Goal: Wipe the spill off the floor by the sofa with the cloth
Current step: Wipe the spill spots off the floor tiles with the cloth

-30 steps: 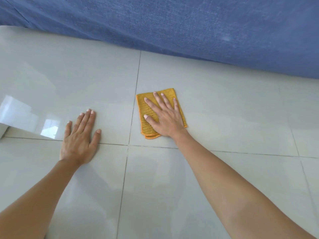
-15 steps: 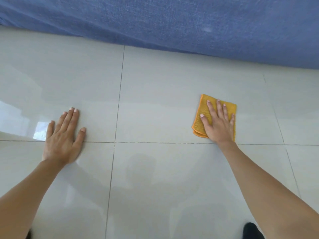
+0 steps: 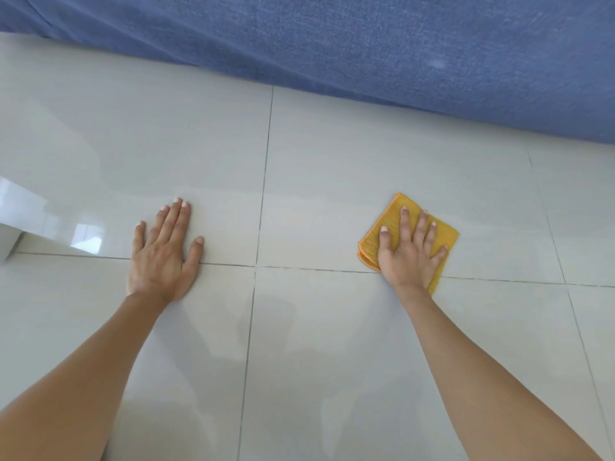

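Note:
A folded orange cloth (image 3: 392, 224) lies flat on the glossy pale tiled floor (image 3: 332, 194), to the right of a grout line. My right hand (image 3: 411, 257) presses down on it, palm flat and fingers spread, covering most of it. My left hand (image 3: 164, 254) rests flat on the bare tile at the left, fingers apart, holding nothing. The blue fabric sofa (image 3: 366, 44) runs across the top of the view, a little beyond the cloth. I cannot make out any spill on the shiny tiles.
A white object (image 3: 8, 242) juts in at the left edge, level with my left hand. Bright window reflections lie on the tile beside it. Grout lines cross between my two hands.
My right hand has slid the cloth from just right of the vertical grout line well out to the right. My left hand has stayed planted on the tile.

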Demonstrator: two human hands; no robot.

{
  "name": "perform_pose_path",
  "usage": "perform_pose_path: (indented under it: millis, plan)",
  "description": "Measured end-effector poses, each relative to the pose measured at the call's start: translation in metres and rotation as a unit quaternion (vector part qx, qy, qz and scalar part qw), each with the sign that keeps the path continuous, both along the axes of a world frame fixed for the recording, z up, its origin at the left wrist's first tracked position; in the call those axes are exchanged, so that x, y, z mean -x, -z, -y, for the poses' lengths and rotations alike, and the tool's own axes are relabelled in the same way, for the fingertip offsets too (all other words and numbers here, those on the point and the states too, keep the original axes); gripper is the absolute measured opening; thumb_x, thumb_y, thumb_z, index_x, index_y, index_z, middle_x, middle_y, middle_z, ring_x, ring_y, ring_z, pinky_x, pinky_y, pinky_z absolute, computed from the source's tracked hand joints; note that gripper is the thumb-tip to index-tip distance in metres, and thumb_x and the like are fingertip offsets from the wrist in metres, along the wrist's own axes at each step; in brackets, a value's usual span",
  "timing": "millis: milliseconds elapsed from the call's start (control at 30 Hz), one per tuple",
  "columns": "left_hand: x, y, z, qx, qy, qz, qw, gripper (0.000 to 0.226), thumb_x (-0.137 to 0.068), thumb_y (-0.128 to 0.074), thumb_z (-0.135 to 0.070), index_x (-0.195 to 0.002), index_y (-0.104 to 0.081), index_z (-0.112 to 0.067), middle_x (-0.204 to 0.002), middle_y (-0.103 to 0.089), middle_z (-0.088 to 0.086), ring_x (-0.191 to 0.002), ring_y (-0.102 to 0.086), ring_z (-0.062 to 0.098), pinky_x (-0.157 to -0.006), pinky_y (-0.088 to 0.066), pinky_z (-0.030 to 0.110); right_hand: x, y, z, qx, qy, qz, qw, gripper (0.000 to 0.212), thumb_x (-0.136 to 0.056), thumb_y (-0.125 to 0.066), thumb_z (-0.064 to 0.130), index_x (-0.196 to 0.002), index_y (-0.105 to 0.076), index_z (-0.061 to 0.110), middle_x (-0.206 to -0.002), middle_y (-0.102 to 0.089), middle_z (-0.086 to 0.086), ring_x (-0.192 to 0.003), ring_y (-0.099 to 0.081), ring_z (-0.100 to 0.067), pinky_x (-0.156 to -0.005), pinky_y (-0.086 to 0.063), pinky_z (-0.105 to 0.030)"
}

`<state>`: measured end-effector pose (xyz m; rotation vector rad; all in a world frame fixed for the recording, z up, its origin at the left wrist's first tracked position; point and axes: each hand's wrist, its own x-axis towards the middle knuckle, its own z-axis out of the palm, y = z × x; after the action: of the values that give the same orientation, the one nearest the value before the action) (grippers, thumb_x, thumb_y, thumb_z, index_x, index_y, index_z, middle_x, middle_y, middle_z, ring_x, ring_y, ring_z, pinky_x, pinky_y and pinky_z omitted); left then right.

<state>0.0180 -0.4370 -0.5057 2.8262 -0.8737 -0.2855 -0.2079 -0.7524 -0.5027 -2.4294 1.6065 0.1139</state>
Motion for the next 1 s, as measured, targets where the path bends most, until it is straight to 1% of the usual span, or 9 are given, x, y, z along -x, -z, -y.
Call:
perform_pose_path:
  millis: [167,267,367,500,600,733,800,900,1000]
  plan:
    - [0.0,0.0,0.0,0.005,0.005,-0.004,1.0,0.066,-0.093,-0.014,-0.047,-0.154,-0.006,-0.022,-0.161,-0.005,-0.007,-0.149,-0.007,0.014,-0.119,-0.002,0.04,-0.055,0.001,-0.045,0.005,-0.071,0.01,0.997,0.065,-0.095,-0.024,0.06,-0.155,-0.008,0.039,-0.165,0.002,0.002,-0.152,0.005,-0.023,-0.118,0.004,-0.059]
    - [-0.001,0.002,-0.003,0.004,0.011,-0.012,1.0,0.067,-0.093,-0.013,-0.047,-0.154,-0.004,-0.019,-0.162,-0.002,-0.004,-0.149,-0.004,0.015,-0.119,-0.001,0.041,-0.091,0.0,-0.077,-0.003,-0.126,0.024,0.992,0.066,-0.095,-0.025,0.061,-0.155,-0.008,0.039,-0.165,0.004,0.003,-0.152,0.006,-0.023,-0.117,0.005,-0.058]
    - [0.001,0.004,-0.004,0.003,0.016,-0.021,1.0,0.071,-0.091,-0.01,-0.048,-0.154,-0.004,-0.016,-0.162,-0.001,-0.001,-0.149,-0.003,0.016,-0.119,-0.001,0.042,-0.121,-0.001,-0.108,-0.011,-0.185,0.032,0.982,0.066,-0.094,-0.027,0.06,-0.155,-0.01,0.039,-0.165,0.002,0.003,-0.152,0.004,-0.024,-0.117,0.005,-0.058]
    - [0.018,0.003,-0.012,0.012,0.004,-0.028,1.0,0.069,-0.092,-0.013,-0.045,-0.154,-0.006,-0.015,-0.162,-0.002,0.0,-0.149,-0.005,0.016,-0.119,-0.003,0.043,-0.14,-0.002,-0.148,-0.012,-0.271,0.044,0.961,0.066,-0.093,-0.03,0.059,-0.154,-0.015,0.04,-0.165,-0.003,0.002,-0.152,0.0,-0.024,-0.117,0.004,-0.058]
    - [0.032,0.001,-0.019,0.021,0.003,-0.036,0.999,0.068,-0.092,-0.01,-0.043,-0.153,-0.007,-0.014,-0.162,-0.004,0.0,-0.149,-0.004,0.015,-0.119,-0.001,0.042,-0.137,-0.001,-0.166,-0.007,-0.324,0.051,0.945,0.065,-0.093,-0.031,0.059,-0.154,-0.018,0.04,-0.165,-0.007,0.001,-0.152,-0.003,-0.024,-0.118,0.002,-0.058]
    - [0.038,0.001,-0.018,0.023,-0.011,-0.02,0.999,0.068,-0.091,-0.011,-0.042,-0.153,-0.01,-0.015,-0.162,-0.008,-0.001,-0.149,-0.008,0.015,-0.118,-0.002,0.041,-0.113,0.001,-0.168,0.0,-0.433,0.046,0.9,0.065,-0.092,-0.032,0.061,-0.153,-0.02,0.041,-0.165,-0.009,0.002,-0.152,-0.006,-0.022,-0.118,-0.001,-0.058]
    - [0.038,0.001,-0.018,0.02,-0.013,-0.015,1.0,0.066,-0.092,-0.014,-0.041,-0.153,-0.011,-0.017,-0.162,-0.008,-0.002,-0.149,-0.009,0.015,-0.118,-0.003,0.041,-0.098,0.002,-0.16,0.006,-0.468,0.044,0.882,0.065,-0.092,-0.033,0.062,-0.152,-0.022,0.042,-0.165,-0.011,0.003,-0.152,-0.008,-0.021,-0.119,-0.002,-0.057]
    - [0.037,0.0,-0.018,0.017,-0.014,-0.014,1.0,0.065,-0.093,-0.017,-0.04,-0.154,-0.01,-0.018,-0.162,-0.008,-0.002,-0.149,-0.009,0.016,-0.118,-0.003,0.041,-0.075,0.002,-0.145,0.006,-0.469,0.04,0.882,0.064,-0.091,-0.033,0.063,-0.152,-0.022,0.043,-0.164,-0.012,0.004,-0.152,-0.01,-0.02,-0.119,-0.004,-0.056]
    - [0.037,-0.001,-0.018,0.01,-0.015,-0.014,1.0,0.065,-0.093,-0.016,-0.041,-0.154,-0.009,-0.019,-0.162,-0.007,-0.003,-0.149,-0.008,0.015,-0.119,-0.003,0.04,-0.053,0.001,-0.121,0.002,-0.432,0.034,0.901,0.065,-0.091,-0.034,0.063,-0.152,-0.02,0.045,-0.164,-0.011,0.006,-0.152,-0.009,-0.02,-0.119,-0.005,-0.056]
